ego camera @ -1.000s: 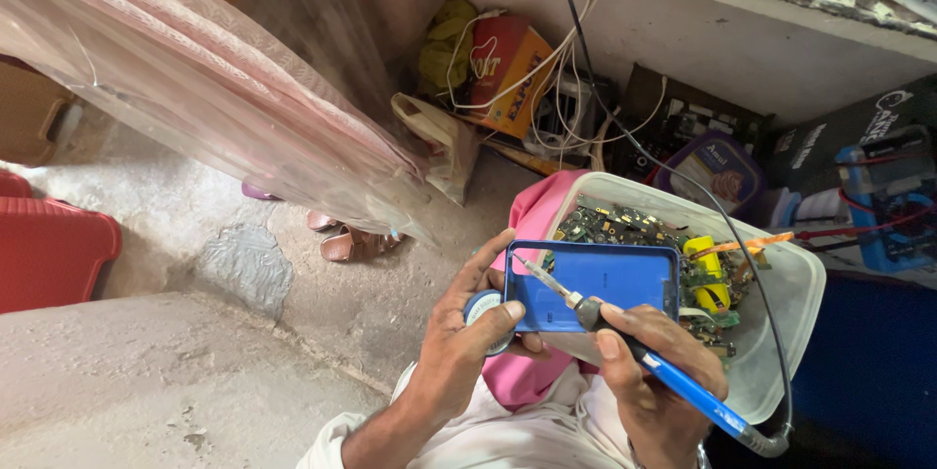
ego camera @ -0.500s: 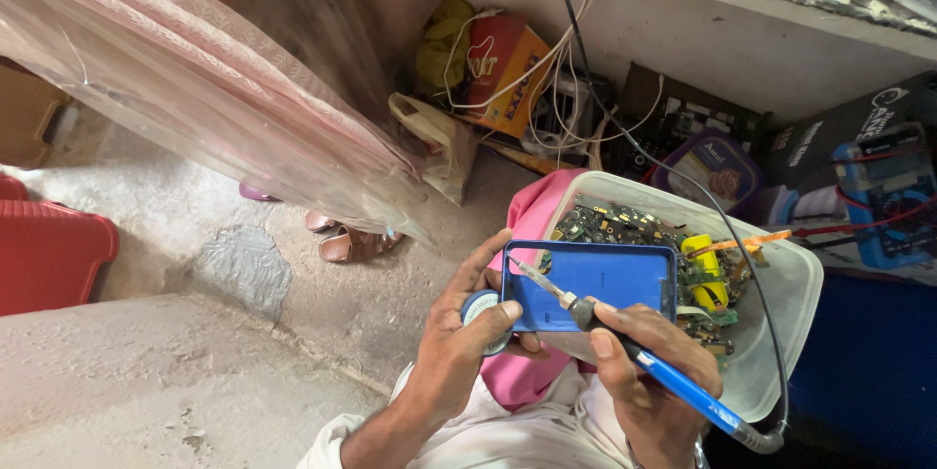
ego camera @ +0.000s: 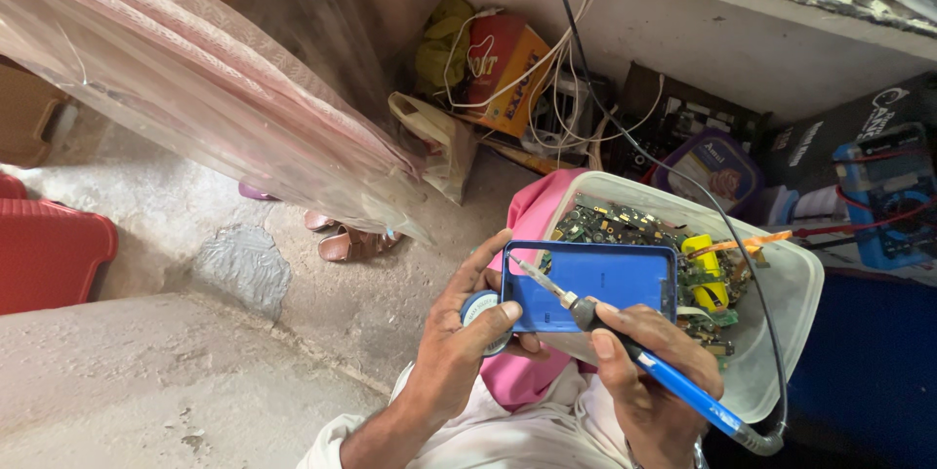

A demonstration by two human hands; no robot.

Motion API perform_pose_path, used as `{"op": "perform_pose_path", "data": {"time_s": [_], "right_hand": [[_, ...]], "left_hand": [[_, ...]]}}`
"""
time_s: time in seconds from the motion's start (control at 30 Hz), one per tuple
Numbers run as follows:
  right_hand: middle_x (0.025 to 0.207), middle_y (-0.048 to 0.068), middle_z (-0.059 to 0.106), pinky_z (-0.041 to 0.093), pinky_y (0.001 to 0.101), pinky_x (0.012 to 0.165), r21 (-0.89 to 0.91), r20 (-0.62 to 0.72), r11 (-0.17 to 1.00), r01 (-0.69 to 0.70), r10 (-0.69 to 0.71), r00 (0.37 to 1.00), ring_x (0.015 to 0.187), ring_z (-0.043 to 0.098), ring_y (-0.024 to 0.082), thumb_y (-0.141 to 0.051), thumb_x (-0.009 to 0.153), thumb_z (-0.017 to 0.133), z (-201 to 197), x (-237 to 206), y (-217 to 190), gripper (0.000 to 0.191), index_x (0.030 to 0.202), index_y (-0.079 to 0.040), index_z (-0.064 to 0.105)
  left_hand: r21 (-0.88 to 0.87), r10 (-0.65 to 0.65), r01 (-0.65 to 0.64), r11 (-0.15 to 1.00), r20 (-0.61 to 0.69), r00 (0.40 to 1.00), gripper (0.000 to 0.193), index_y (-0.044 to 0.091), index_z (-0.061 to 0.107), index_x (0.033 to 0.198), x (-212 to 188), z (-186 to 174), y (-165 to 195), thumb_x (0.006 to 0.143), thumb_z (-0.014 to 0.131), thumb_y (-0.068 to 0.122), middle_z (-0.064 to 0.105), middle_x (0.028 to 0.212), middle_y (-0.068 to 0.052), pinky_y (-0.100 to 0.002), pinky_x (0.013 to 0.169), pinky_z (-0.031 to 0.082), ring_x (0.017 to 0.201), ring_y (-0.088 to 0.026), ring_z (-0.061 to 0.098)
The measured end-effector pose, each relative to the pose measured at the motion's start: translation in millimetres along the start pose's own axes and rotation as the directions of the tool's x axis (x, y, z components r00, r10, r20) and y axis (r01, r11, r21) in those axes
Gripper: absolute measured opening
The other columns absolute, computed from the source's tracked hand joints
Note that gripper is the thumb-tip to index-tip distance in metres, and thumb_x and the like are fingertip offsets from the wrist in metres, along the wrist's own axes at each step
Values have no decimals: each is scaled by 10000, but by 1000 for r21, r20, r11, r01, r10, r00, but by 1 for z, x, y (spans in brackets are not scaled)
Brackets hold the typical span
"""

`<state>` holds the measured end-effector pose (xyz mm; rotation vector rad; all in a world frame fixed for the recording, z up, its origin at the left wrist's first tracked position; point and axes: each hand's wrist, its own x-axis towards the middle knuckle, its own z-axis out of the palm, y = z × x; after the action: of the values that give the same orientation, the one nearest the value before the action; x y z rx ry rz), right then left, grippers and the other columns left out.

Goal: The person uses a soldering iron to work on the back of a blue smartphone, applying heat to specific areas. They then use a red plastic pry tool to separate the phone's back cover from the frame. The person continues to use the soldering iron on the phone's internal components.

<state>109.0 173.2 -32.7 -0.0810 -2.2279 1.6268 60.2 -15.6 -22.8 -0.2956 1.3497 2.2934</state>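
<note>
Low in the frame, right of centre, the left hand gripped the left edge of a blue rectangular case, its fingers spread along that side and its thumb pressed on a small round tin held against the case's lower left corner. The case lay flat and open side up, resting partly over the near rim of a white plastic tub.

The right hand sat just below the case, its fingers closed around the dark collar and blue handle of a soldering iron. The iron ran from the lower right up toward the centre — its metal tip lay inside the case near the left wall, close to the left hand's fingers, though whether it touched the surface could not be told. A black cord looped from the handle's end around the tub and climbed to the top of the frame.

The tub held green circuit boards and a yellow part. A pink cloth showed beneath it. In the upper middle stood a red and orange carton among white cables; a blue multimeter sat at the right edge. At the left — a red plastic object on the concrete floor, with a pair of sandals nearer the centre.
</note>
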Motion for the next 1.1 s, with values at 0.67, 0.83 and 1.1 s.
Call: {"op": "perform_pose_path", "data": {"time_s": [0.67,0.83,1.1], "right_hand": [[911,112,750,505,233,637,-46,-12,998,-52,51,999,753,688,151,-47,841,751,0,1,-2,233,1062,25,734],[877,105,751,457,211,557,-27,20,996,-82,82,996,697,663,124,-64,845,755,0,3,-6,240,1069,22,743],[891,106,751,469,217,573,-10,33,999,-50,51,998,723,688,132,-87,861,761,1,6,-8,240,1074,21,740]], "left_hand": [[-62,-35,36,997,15,999,768,56,344,1581,2,-3,0,862,613,44,567,1058,-134,-396,680,662,761,-204,693],[-73,-29,31,997,25,999,774,54,337,1585,3,-3,-1,863,615,53,562,1069,-139,-393,687,661,767,-207,695],[-55,-20,21,998,26,999,774,54,331,1586,3,-2,-2,864,609,58,564,1082,-141,-393,688,663,768,-198,688]]}}
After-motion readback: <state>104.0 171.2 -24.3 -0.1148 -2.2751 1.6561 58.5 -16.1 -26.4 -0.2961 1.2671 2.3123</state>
